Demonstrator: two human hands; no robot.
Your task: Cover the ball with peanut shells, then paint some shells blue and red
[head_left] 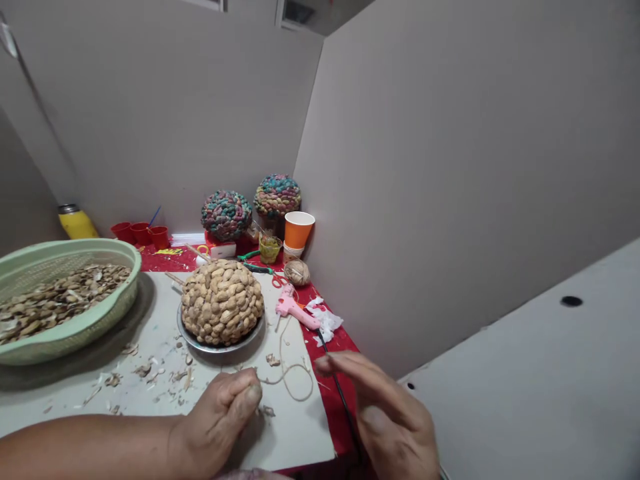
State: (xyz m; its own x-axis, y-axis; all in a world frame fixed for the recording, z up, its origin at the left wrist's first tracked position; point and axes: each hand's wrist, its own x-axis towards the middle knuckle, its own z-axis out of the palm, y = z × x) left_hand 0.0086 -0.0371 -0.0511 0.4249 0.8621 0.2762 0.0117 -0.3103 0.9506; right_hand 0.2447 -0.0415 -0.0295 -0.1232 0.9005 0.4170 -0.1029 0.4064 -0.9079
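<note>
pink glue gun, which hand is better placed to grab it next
The right hand, probably: it looks open and is nearer the pink glue gun, while the left hand seems closed on the string.

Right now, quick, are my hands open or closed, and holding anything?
Left hand: closed, apparently pinching thin, looped beige twine; the grip itself is hidden.
Right hand: open, loosely curved, nothing visible in it.

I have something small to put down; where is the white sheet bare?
One small patch of white sheet lies between the green basket and the metal dish; another is the near right corner, between the left hand and the red covering. Shell scraps litter the dish's near left; twine loops to its near right.
</note>
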